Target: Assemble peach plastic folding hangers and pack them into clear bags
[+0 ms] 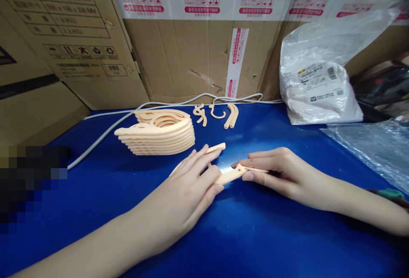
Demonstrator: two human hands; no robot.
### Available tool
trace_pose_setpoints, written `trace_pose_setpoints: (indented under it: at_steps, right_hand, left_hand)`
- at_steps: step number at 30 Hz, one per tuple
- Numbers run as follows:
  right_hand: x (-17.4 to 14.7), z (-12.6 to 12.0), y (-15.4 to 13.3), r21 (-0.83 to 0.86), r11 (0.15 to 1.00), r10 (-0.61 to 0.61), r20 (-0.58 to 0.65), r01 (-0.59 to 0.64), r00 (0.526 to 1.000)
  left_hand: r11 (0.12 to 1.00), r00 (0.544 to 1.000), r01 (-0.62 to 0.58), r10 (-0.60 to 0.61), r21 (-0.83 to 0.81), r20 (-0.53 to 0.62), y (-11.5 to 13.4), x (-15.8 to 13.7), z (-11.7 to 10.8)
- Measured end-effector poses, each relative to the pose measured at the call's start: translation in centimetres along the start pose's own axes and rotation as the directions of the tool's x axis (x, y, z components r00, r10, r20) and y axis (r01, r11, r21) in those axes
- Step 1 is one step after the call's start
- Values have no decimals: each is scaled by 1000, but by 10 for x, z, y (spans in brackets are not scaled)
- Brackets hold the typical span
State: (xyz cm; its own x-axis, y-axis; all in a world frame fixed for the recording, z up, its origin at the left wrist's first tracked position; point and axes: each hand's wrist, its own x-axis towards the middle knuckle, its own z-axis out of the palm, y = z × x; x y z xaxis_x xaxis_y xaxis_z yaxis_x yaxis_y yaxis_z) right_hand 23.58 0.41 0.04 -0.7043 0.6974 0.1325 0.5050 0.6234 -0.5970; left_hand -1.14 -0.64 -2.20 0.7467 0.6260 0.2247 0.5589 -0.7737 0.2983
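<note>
- Hanger-like beige plastic pc. (228, 177) in front of the person, about mid-view, between both hands; its R end, w/ small round hole, points at the R fingertips. Rest of it hidden under L fingers.
- Thin beige strip (257, 170) meets that holed end; can't tell if joined.
- 2nd beige end (219, 147) pokes out past L fingertips, farther from the body; can't tell if same pc.
- L hand (191, 184): palm down, fingers slightly bent & a bit apart, laid over the hanger-like pc., thumb along its near edge; steadying grip.
- R hand (283, 176): nearly closed, thumb below & fingers above, pinching the strip at the holed end.
- Behind L hand: neat stack of matching curved beige pcs. (159, 141), approx. 8+ layers, w/ oval cut-out up top.
- R of stack, near back of table: small beige parts (200, 115), a C-shaped hook (217, 113), then curved beige arms (231, 116) side by side.
- All on blue tabletop (223, 235), glossy.
- Grey-white cable (102, 152) runs L side to back.
- Back R: white plastic bag w/ label (315, 86); clear plastic sheet (373, 146) nearer.
- Behind: cardboard box (179, 52) w/ red-print tape (174, 5); 2nd printed carton (73, 10) at L.
</note>
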Motion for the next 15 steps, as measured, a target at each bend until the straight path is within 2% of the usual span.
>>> trace_pose_setpoints:
  at_steps: [9, 15]
  right_hand:
    - [0, 3, -1, 51, 998, -30, -23, 31, 999]
    - [-2, 5, 0, -172, 983, -70, -16, 66, 997]
  left_hand:
    - [1000, 999, 16, -16, 16, 35, 1, 0, -3]
    - [999, 999, 7, -9, 37, 39, 0, 0, 0]
